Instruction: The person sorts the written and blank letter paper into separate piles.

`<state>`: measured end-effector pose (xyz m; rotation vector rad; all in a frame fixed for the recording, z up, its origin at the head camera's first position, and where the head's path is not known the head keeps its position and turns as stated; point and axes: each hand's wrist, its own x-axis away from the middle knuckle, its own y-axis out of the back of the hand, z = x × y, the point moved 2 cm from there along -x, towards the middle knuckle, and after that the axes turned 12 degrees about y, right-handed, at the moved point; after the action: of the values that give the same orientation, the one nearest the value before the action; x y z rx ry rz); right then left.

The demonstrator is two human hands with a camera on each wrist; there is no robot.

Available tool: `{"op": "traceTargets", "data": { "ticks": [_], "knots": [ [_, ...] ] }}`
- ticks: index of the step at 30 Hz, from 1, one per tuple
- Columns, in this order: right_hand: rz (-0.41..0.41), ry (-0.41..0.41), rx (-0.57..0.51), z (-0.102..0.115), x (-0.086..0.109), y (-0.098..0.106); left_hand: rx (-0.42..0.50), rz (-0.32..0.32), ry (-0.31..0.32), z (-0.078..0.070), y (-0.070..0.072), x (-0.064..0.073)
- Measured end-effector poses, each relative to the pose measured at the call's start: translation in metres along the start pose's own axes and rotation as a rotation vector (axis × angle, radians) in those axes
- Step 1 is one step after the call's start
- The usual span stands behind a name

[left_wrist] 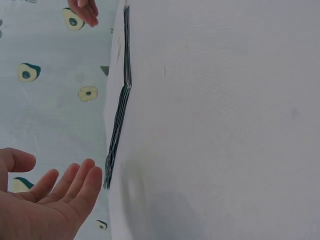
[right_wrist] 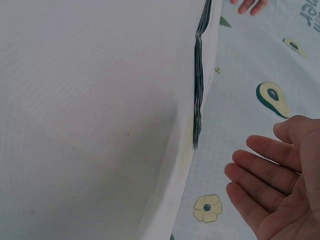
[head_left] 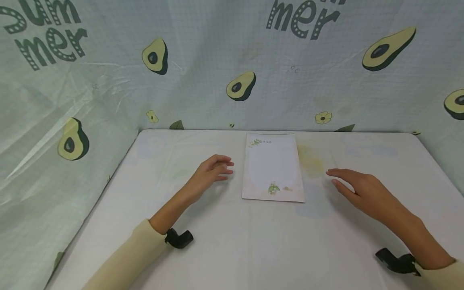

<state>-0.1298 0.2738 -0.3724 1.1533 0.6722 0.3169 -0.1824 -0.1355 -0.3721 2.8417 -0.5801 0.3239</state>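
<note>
A white paper pad or booklet (head_left: 272,165) with small green leaf prints lies flat on the white table, towards its far edge. In both wrist views its side shows as a thin, dark layered edge (left_wrist: 127,47). My left hand (head_left: 208,173) hovers just left of the pad, apart from it, with relaxed fingers. On the other side my right hand (head_left: 366,193) is held above the table with loosely extended fingers, a wider gap from the pad. Neither palm holds anything in the wrist views, where the left hand (left_wrist: 55,205) and right hand (right_wrist: 280,185) appear up close.
A white cloth covers the table (head_left: 253,249). Behind it and at the left hangs a pale green curtain (head_left: 203,48) printed with avocados and lettering. Each wrist carries a black strap-on device (head_left: 179,238). A faint yellow stain (head_left: 309,161) marks the cloth right of the pad.
</note>
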Motion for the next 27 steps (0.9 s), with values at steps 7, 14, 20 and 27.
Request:
{"op": "traceTargets", "data": {
  "ticks": [7, 14, 20, 27],
  "knots": [
    [-0.054, -0.005, -0.055, -0.003, -0.017, -0.006, 0.028, 0.022, 0.015, 0.005, -0.003, -0.014],
    [-0.056, -0.058, -0.154, -0.004, -0.03, -0.011, -0.007, 0.047, 0.078, 0.007, -0.007, -0.027],
    [-0.048, -0.117, -0.241, -0.008, -0.04, -0.017, -0.055, 0.047, 0.11, 0.005, -0.008, -0.038],
    [0.007, -0.18, -0.39, -0.015, -0.052, -0.024, -0.071, 0.053, 0.135, 0.0, -0.009, -0.047]
  ]
}}
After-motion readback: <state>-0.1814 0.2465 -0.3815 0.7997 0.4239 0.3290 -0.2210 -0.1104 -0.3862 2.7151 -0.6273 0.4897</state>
